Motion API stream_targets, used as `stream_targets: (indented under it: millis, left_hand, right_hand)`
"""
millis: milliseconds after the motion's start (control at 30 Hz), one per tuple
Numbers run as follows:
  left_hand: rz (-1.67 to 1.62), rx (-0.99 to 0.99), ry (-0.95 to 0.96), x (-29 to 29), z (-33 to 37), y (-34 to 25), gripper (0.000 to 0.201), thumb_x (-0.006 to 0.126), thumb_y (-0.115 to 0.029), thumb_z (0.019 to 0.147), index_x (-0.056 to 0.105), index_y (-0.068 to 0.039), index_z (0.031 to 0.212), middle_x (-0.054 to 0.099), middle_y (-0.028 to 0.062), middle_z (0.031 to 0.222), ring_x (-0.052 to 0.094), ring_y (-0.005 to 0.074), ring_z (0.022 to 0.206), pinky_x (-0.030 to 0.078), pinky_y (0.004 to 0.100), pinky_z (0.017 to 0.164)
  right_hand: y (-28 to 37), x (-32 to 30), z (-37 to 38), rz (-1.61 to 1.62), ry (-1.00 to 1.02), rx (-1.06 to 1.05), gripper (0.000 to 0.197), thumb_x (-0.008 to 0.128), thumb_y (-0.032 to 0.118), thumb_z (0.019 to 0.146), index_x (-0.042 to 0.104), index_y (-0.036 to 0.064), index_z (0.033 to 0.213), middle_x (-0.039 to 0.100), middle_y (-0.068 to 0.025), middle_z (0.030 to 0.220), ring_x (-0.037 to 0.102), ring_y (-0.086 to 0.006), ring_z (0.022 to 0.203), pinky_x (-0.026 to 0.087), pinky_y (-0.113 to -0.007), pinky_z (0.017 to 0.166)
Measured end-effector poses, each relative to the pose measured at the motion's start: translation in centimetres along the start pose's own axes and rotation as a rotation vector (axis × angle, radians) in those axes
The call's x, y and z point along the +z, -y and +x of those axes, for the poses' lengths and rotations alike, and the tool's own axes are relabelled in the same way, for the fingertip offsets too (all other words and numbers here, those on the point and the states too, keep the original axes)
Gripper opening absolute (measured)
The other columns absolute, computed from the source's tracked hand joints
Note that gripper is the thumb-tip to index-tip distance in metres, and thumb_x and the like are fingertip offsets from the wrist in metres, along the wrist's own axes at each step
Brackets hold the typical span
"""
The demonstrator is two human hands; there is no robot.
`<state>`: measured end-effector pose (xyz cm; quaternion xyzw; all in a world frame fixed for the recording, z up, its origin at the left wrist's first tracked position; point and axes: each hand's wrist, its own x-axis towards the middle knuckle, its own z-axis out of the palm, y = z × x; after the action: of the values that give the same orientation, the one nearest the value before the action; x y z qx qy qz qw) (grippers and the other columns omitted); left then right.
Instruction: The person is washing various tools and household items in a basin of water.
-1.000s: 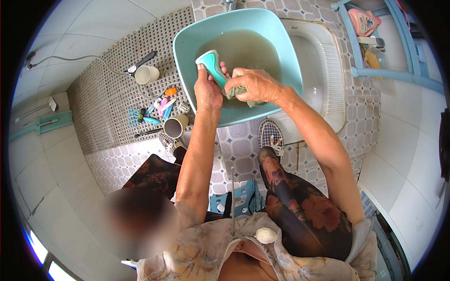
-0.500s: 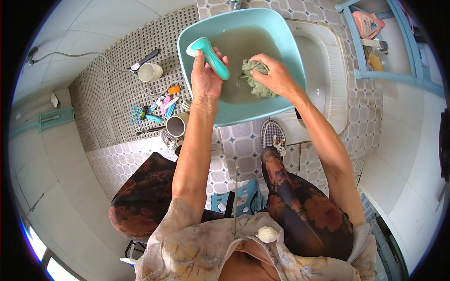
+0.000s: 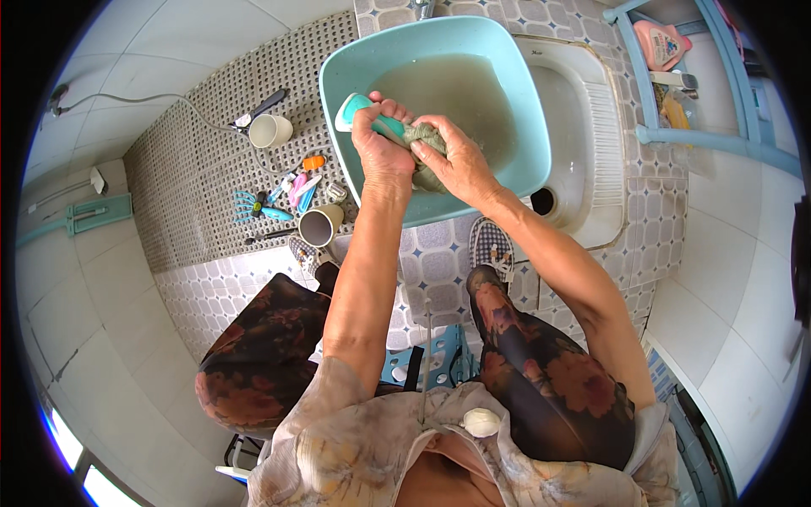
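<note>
Over the near left part of a light-blue basin (image 3: 525, 84) of cloudy water (image 3: 452, 89), my two hands come together. My left hand (image 3: 383, 154) is closed around a teal-and-white handled tool (image 3: 352, 108), its broad rounded head pointing up and left; its exact kind is unclear. A wet grey-green cloth (image 3: 429, 179) is bunched in my right hand (image 3: 462, 171) and wraps the tool's lower handle end. Part of the cloth is hidden behind my fingers.
A white squat toilet (image 3: 591, 110) lies right of the basin. On the perforated mat (image 3: 177, 160) at left are a cup (image 3: 270, 131), a dark-filled mug (image 3: 319, 226) and several small colourful tools (image 3: 296, 190). A blue rack (image 3: 710, 139) holds a pink bottle (image 3: 663, 45).
My right hand has lifted the cloth from the water and brought it left against the tool's handle. My left hand has moved slightly nearer and closed more around the tool.
</note>
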<state>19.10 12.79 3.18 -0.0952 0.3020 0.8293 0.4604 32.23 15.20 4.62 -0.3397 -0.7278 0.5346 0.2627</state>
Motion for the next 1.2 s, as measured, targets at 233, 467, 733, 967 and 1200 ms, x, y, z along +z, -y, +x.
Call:
stream_targets:
  millis: [233, 467, 733, 967, 1200]
  left_hand:
    - [-0.146, -0.054, 0.036, 0.1, -1.0, 1.0, 0.020, 0.055, -0.012, 0.067, 0.050, -0.009, 0.086, 0.043, 0.0027, 0.063, 0.044, 0.0204, 0.066, 0.042, 0.0471, 0.097]
    - [-0.079, -0.031, 0.139, 0.6, -1.6, 1.6, 0.024, 0.056, -0.012, 0.066, 0.049, -0.009, 0.089, 0.041, 0.0022, 0.066, 0.043, 0.0217, 0.070, 0.038, 0.0501, 0.102]
    - [-0.097, -0.161, 0.298, 0.4, -2.0, 1.2, 0.024, 0.060, -0.015, 0.067, 0.054, -0.012, 0.090, 0.044, -0.0010, 0.066, 0.046, 0.0192, 0.071, 0.033, 0.0487, 0.107]
    - [-0.176, -0.147, 0.068, 0.6, -0.7, -0.3, 0.014, 0.068, -0.020, 0.084, 0.055, -0.016, 0.090, 0.055, -0.0031, 0.075, 0.056, 0.0136, 0.077, 0.038, 0.0491, 0.103]
    - [-0.084, -0.079, 0.016, 0.4, -0.2, 0.0, 0.014, 0.068, -0.021, 0.089, 0.057, -0.013, 0.085, 0.062, -0.0014, 0.086, 0.060, 0.0155, 0.086, 0.038, 0.0516, 0.105]
  right_hand:
    - [0.0, -0.5, 0.7, -0.096, -0.040, 0.206, 0.041, 0.063, 0.035, 0.091, 0.056, 0.0079, 0.121, 0.068, -0.0199, 0.105, 0.065, -0.0389, 0.099, 0.051, -0.042, 0.084]
    - [-1.6, -0.6, 1.7, -0.046, -0.147, 0.403, 0.040, 0.058, 0.029, 0.090, 0.058, -0.0001, 0.118, 0.067, -0.0246, 0.100, 0.066, -0.0371, 0.093, 0.052, -0.042, 0.079]
    - [-2.5, -2.6, 1.9, 0.668, 0.129, 0.921, 0.033, 0.052, 0.024, 0.098, 0.058, -0.0044, 0.112, 0.064, -0.0116, 0.096, 0.063, -0.0154, 0.082, 0.053, -0.032, 0.066]
    - [-2.9, -2.9, 0.8, 0.092, -0.034, 0.520, 0.044, 0.057, 0.027, 0.095, 0.051, -0.0068, 0.122, 0.065, -0.0172, 0.109, 0.065, -0.0261, 0.094, 0.052, -0.036, 0.081]
    - [1.2, -3.0, 0.1, 0.100, -0.076, 0.338, 0.042, 0.060, 0.027, 0.093, 0.051, 0.0028, 0.127, 0.063, -0.0189, 0.117, 0.062, -0.0305, 0.108, 0.048, -0.036, 0.092]
